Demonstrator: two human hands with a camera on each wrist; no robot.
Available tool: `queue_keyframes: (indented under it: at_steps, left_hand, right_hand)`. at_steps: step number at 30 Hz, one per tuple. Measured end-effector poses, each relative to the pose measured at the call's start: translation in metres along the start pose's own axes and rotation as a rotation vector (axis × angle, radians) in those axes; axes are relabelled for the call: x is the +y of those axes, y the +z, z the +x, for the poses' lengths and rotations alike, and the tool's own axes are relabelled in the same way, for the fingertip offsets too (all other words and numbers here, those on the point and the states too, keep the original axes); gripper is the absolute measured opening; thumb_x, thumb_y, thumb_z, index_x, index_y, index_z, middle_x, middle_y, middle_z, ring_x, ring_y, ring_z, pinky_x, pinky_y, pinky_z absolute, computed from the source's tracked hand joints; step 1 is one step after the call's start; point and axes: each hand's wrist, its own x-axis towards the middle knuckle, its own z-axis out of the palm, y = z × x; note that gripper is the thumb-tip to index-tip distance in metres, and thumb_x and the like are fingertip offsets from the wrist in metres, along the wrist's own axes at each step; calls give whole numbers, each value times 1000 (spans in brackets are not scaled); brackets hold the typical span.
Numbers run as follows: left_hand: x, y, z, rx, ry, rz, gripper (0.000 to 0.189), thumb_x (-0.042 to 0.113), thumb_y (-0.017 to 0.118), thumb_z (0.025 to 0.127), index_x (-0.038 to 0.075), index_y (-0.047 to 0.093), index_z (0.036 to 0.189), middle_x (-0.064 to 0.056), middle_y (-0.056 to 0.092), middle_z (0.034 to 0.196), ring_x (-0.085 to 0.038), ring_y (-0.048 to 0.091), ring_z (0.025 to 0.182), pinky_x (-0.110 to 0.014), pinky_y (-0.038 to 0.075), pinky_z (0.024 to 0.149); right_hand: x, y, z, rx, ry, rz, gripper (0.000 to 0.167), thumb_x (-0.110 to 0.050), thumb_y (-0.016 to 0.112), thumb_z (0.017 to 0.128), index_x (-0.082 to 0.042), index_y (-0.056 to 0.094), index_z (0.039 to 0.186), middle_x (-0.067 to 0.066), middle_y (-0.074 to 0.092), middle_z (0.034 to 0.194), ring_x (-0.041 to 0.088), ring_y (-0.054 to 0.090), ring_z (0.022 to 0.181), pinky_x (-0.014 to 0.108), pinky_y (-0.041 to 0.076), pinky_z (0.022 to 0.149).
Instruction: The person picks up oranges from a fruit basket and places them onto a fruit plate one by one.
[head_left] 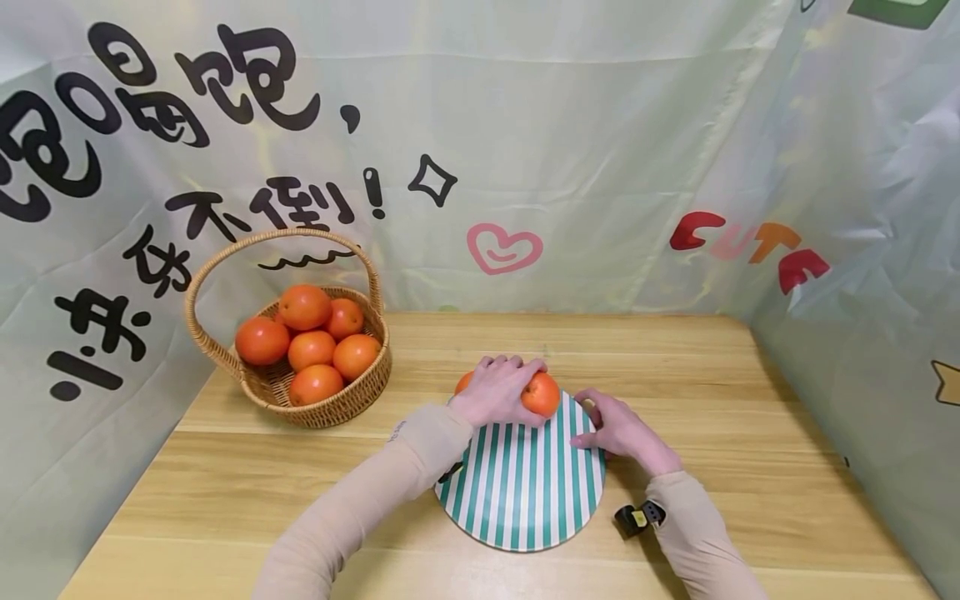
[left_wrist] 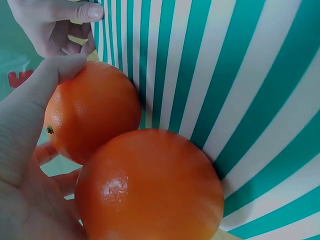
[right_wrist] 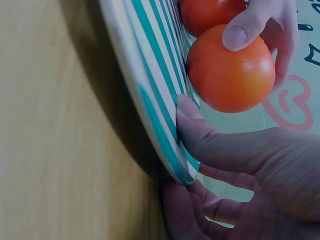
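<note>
over on the counter (head_left: 675,350), the left hand (head_left: 498,392) grasps one orange (head_left: 541,395), a second orange (left_wrist: 155,185) touching it, at the green-striped plate (head_left: 521,500)'s far side; the right hand (head_left: 618,425) pinches the rim — probably so the plate won't slide.

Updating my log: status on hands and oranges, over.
Left hand gripping one orange, second orange beside it. Right hand holding striped plate. Basket clear of hands.

"How do the oranges (left_wrist: 155,187) look?"
"Smooth and glossy; the plate (head_left: 521,492) is smooth too, with a soft sheen"
"And the basket (head_left: 352,406)?"
"Rough woven wicker, and the bench (head_left: 660,354) is smooth grained wood"
"The backdrop (head_left: 600,150)?"
"Creased cloth, faintly shiny; the sleeves (head_left: 367,492) are matt"
</note>
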Motion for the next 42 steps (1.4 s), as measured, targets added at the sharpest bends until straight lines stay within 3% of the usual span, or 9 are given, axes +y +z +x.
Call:
queue_keyframes:
  at_steps: [16,26,31,42]
  left_hand:
    - [-12,2,-2,-1,-8,-77,74,59,74,80,33,49,144,-3,62,127,-24,55,113,-47,40,104]
    - [-15,5,-2,6,-24,-153,80,60,76,79,28,45,145,-1,61,135,-25,53,119,-51,37,108]
    - [-15,6,-1,11,-16,-134,74,61,75,79,31,46,140,0,62,132,-24,55,117,-49,39,106]
    - [-13,4,-2,-9,-25,-139,74,59,73,81,32,48,146,-4,59,136,-25,54,120,-50,38,106]
  right_hand:
    - [1,1,0,-1,12,7,69,-18,83,82,-7,49,141,10,57,96,22,54,81,30,47,66]
    - [0,-1,-1,0,-4,1,70,-19,83,82,-6,48,141,11,56,94,22,53,80,31,46,64]
    - [-1,-1,-1,-1,-3,1,70,-19,83,82,-6,48,141,11,55,94,22,53,79,31,46,63]
    - [0,1,1,0,10,6,69,-18,83,82,-8,49,140,10,56,94,22,53,78,30,46,64]
